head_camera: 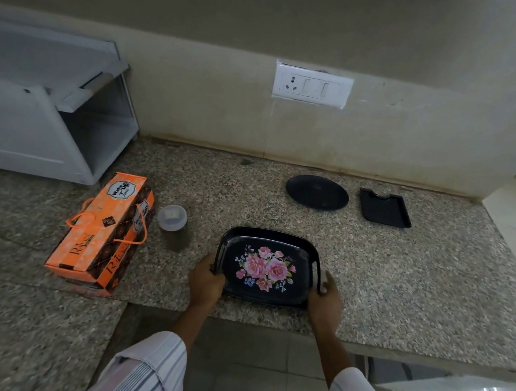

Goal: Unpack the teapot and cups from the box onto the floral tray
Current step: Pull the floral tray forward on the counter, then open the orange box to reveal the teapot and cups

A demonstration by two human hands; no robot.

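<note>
Both hands are on the black rectangular tray printed with pink roses [267, 266], which sits near the front edge of the speckled granite counter [400, 270]. The left hand [207, 279] has its grip clamped on the tray's left handle, fingers curled over the rim. The right hand [325, 298] is closed around the right handle, though from this angle I cannot tell how firmly it grips.

The long orange cardboard box with cord handles [103, 235] lies closed to the left, well apart from the tray. Its near end seems to reach the counter's edge. No teapot or cup is in view, so they are presumably inside the box and unpacking has not begun.

The main risks, as I judge them:
- The tray lies close to the front edge, so a loaded tray nudged forward could tip off.
- The small clear jar with a white lid [172, 219] stands just right of the box and could be knocked over when the box is pulled or opened.
- Fragile crockery may shift if the box is lifted by its cords or tilted.

A round black plate [317, 191] and a small black rectangular dish [385, 207] lie far right, out of the way.
</note>
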